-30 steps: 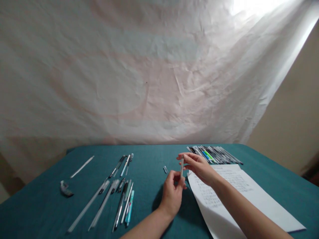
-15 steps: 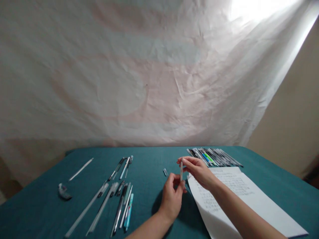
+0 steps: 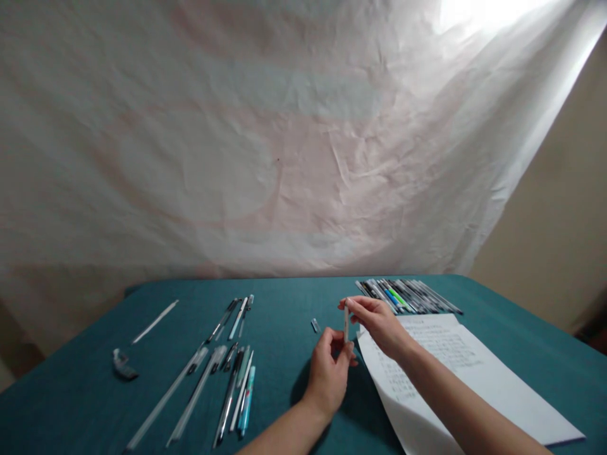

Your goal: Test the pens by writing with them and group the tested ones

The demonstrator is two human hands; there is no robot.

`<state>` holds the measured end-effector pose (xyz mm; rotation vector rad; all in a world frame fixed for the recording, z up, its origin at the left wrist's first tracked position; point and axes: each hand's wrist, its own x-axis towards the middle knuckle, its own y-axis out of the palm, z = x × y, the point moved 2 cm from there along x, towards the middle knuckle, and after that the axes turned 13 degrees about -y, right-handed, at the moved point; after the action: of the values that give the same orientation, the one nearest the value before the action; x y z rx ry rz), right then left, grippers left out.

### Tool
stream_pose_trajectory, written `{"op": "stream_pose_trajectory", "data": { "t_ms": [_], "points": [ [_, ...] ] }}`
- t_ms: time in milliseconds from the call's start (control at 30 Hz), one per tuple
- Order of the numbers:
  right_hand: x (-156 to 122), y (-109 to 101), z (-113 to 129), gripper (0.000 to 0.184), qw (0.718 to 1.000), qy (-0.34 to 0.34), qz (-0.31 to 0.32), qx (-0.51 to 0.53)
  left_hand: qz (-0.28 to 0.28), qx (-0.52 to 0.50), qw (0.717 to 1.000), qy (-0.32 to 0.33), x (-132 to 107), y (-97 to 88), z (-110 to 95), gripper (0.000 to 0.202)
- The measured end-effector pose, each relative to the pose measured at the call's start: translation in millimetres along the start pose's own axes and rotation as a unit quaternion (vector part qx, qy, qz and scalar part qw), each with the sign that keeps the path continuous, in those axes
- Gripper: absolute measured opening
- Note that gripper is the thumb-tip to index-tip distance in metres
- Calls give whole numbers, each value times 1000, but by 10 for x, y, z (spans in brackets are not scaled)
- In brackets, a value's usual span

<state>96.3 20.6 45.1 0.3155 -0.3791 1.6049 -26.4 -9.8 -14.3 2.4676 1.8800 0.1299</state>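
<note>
A slim, whitish pen (image 3: 346, 325) stands nearly upright between my two hands, above the table. My left hand (image 3: 327, 373) grips its lower end between thumb and fingers. At its upper end, the fingertips of my right hand (image 3: 377, 321) are pinched together and cover the tip. Just beyond my left hand, a small clear pen cap (image 3: 315, 325) lies on the cloth. Handwritten paper sheets (image 3: 436, 354) lie under my right forearm, their near left edge curling up.
A row of many pens (image 3: 412, 297) lies behind the paper. To the left are scattered pens and clear tubes (image 3: 192, 395), a light-blue pen (image 3: 247, 401), a grey-and-clear curved object (image 3: 124, 365) and a thin white stick (image 3: 155, 321). A pale sheet (image 3: 284, 158) hangs behind the green-covered table (image 3: 279, 373).
The view has shifted slightly. My right fingertips now cover the pen's top, where a dark tip showed before. Both hands keep hold of the pen in nearly the same place.
</note>
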Motion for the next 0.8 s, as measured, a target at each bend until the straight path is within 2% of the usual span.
{"op": "stream_pose_trajectory", "data": {
  "t_ms": [100,167,233,300,367,400,433,467,500,600,633,700,800],
  "points": [
    [13,-19,1,32,998,-21,6,-62,-1,-6,1000,-1,5,-3,10,17],
    [9,-54,33,30,985,-71,-7,-157,-4,-13,1000,-5,19,-9,20,18],
    [-24,-74,89,27,945,-149,15,-292,-7,-18,1000,-11,32,-13,22,19],
    [-90,-64,137,30,876,-222,94,-418,3,-14,1000,-12,25,-3,1,20],
    [-173,-67,154,31,812,-259,169,-494,35,11,999,-4,-15,29,-56,20],
    [-211,-92,156,29,796,-263,182,-513,57,37,998,5,-45,49,-97,19],
    [-245,-137,154,26,794,-258,177,-521,82,73,994,19,-77,73,-143,18],
    [-277,-203,148,26,806,-245,160,-514,103,111,988,40,-109,93,-192,18],
    [-310,-291,138,27,832,-223,134,-491,127,147,979,63,-139,114,-237,19],
    [-455,-641,82,33,930,-113,30,-349,208,242,938,136,-216,171,-324,22],
    [-526,-766,57,35,950,-72,-6,-303,229,275,921,151,-235,186,-329,22],
    [-694,-998,11,38,965,-11,-57,-254,254,336,891,172,-259,207,-317,22],
    [-957,-1257,-40,33,964,22,-90,-250,258,396,862,183,-259,219,-273,19]
  ]
}}
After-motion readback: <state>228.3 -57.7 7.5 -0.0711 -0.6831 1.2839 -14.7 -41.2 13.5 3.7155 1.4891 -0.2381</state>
